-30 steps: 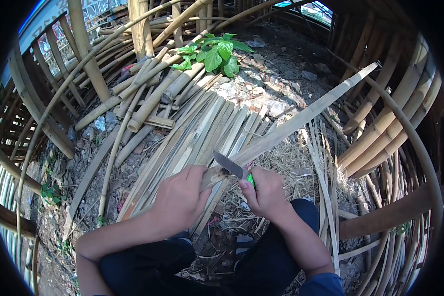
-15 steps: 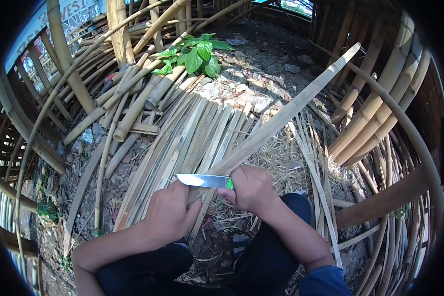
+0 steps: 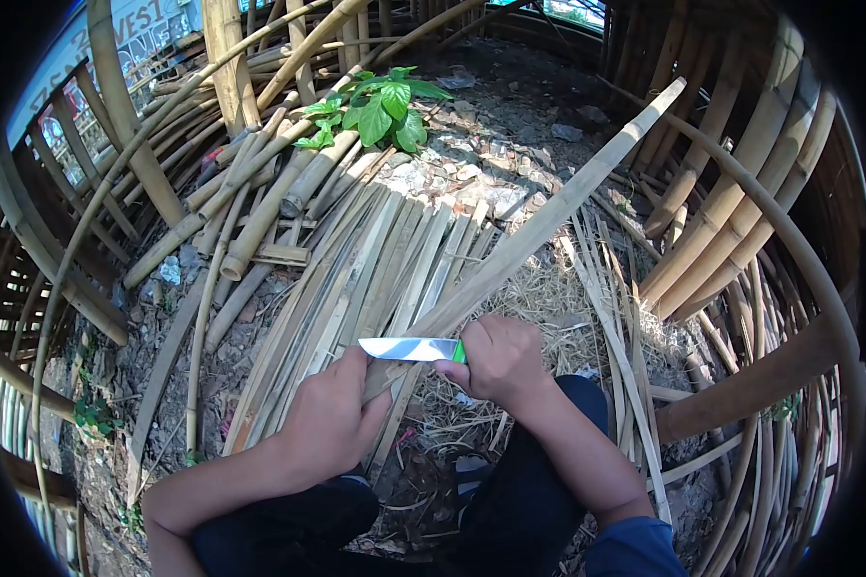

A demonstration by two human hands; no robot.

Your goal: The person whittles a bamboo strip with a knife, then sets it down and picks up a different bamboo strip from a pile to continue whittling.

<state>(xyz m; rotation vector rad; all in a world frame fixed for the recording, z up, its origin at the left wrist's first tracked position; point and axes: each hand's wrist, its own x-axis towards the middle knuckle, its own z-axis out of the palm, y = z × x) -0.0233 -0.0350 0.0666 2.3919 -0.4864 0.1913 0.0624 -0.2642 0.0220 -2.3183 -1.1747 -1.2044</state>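
A long split bamboo strip (image 3: pixel 548 216) runs from my left hand up toward the far right. Its near end lies in the grip of my left hand (image 3: pixel 329 413), thumb and fingers closed round it. Wrapped round the green handle of a knife (image 3: pixel 409 349) is my right hand (image 3: pixel 498 361). The shiny blade points left, lying across the strip close to my left fingers. My right fist hides most of the handle. Beneath the strip, a row of split bamboo slats (image 3: pixel 356 279) lies on the ground.
Round bamboo poles (image 3: pixel 308 178) are piled at the upper left, beside a green leafy plant (image 3: pixel 385 111). Thick bamboo poles (image 3: pixel 731 212) lean at the right. Straw-like shavings (image 3: pixel 539 308) and thin strips (image 3: pixel 616 327) lie right of the slats. My knees (image 3: pixel 577 404) are bent below my hands.
My right hand and the knife have shifted slightly to the right along the strip. The strip's far end has swung a little left and up; my left hand stays almost in place.
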